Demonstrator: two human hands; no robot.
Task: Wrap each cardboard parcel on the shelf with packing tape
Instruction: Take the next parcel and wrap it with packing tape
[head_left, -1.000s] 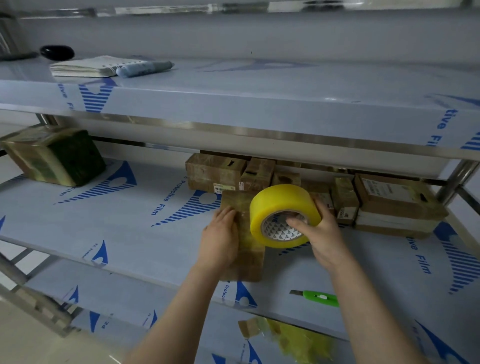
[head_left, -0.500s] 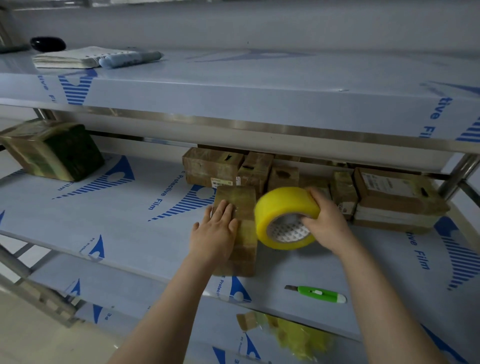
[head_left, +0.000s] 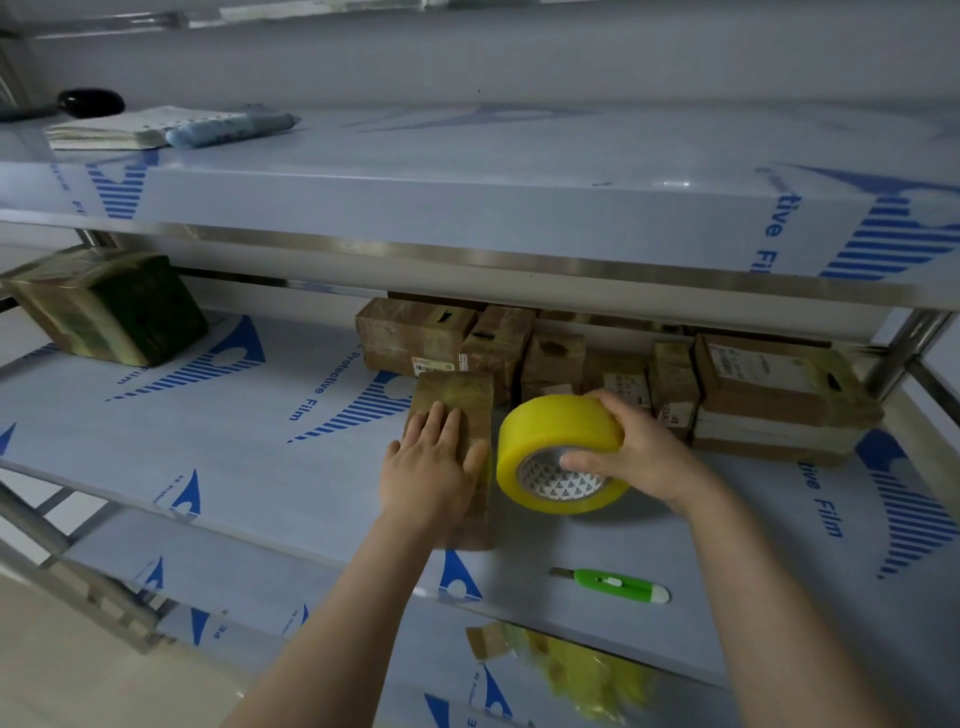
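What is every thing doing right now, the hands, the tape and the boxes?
parcel: lying flat on the shelf, taped over.
tape roll: held on edge beside the parcel.
left hand: flat, pressing on the parcel.
right hand: gripping the tape roll.
utility knife: lying on the shelf, untouched.
back parcels: stacked at the shelf's rear.

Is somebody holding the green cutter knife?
No, the green plastic cutter knife lies untouched on the film-covered metal shelf; the right hand grips the round yellow roll of packing tape.
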